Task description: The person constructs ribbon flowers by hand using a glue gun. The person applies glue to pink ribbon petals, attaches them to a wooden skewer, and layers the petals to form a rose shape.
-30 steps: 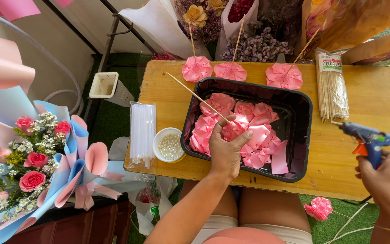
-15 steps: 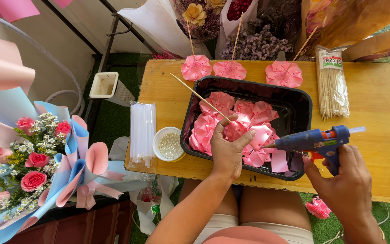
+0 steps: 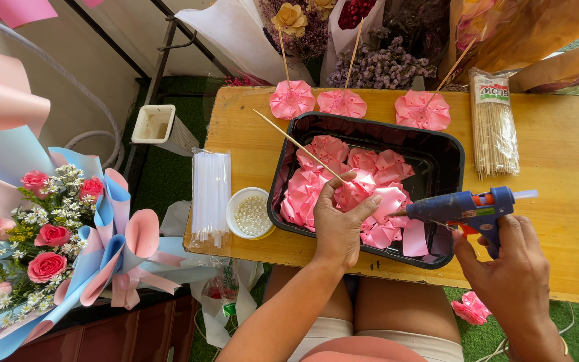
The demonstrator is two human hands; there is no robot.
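Two hands busy: left hand (image 3: 338,224) pinching pink ribbon flower (image 3: 355,194) w/ skewer, right hand (image 3: 507,268) wrapped round glue gun (image 3: 467,208). Could burn fingers, nozzle v. close.

Light: bright, even daylight, warm tint.
Shadows: soft, short, under the black tray (image 3: 452,155).
Glare: mild sheen on the wooden table (image 3: 564,147).
Focus: sharp throughout.
Edges: slight wide-angle bending.

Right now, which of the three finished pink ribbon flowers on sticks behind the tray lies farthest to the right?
The pink flower nearest the packet of skewers; its stick slants up to the right, while the other two lie together further left.
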